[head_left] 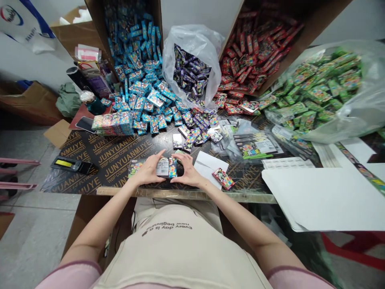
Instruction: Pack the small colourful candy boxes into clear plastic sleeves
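A flat printed bag [162, 166] with a barcode lies near the table's front edge. My left hand [147, 169] arches over it, thumb and fingers at its near and far edges; its green printed end sticks out to the left. At the bag's right end stands a small blue box [172, 167], between the thumb and fingers of my right hand [187, 171]. How far the box sits in the bag I cannot tell. Right of my right hand, a red printed box [223, 178] rests partly on a white sheet [207, 164].
Blue boxes [141, 96], purple boxes in a clear bag [192, 72], red boxes [246, 56] and green boxes [327, 88] are heaped behind. Printed bags [252, 144] lie to the right, near white boards [325, 196]. A black tool [72, 164] and phone [86, 124] are left.
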`<state>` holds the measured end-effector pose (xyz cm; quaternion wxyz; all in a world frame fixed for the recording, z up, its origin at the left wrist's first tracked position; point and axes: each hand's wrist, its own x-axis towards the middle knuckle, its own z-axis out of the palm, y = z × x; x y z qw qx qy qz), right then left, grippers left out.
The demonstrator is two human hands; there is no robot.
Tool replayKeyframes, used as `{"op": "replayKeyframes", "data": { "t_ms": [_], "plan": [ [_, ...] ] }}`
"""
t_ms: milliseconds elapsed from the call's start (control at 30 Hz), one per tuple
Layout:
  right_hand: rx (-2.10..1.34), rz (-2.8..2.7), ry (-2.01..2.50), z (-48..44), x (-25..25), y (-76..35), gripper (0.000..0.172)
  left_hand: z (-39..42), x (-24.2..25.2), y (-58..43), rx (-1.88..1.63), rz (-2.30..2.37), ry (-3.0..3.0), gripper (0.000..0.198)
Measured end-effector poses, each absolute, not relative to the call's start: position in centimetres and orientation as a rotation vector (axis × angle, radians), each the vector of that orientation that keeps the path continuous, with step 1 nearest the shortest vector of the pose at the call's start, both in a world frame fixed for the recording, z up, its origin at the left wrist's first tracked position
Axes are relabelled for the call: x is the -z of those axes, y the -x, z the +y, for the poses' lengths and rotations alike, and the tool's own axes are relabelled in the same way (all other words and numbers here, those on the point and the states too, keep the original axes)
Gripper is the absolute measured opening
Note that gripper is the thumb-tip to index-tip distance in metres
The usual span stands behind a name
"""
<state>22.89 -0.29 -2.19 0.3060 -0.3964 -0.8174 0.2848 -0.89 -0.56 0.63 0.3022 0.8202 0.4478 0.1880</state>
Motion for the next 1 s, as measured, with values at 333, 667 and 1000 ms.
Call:
{"op": "replayKeyframes", "data": {
  "t_ms": [333,667,1000],
  "plan": [
    [-0.612,-2.066,1.078,-0.1,1.3,-22.6,0.066,-1.0,0.4,0.4,-0.535,1.330,-2.080,0.116],
    [-0.297,-2.186,1.547,7.7,4.1,-27.4,0.080,-1.6,-0.8,-0.4,-0.070,1.258,-2.509,0.086],
    [-1.406,-1.248,1.062,1.8,1.8,-25.6,0.094,-0.7,-1.3,-1.1,0.114,1.263,-2.461,0.070]
  ]
}}
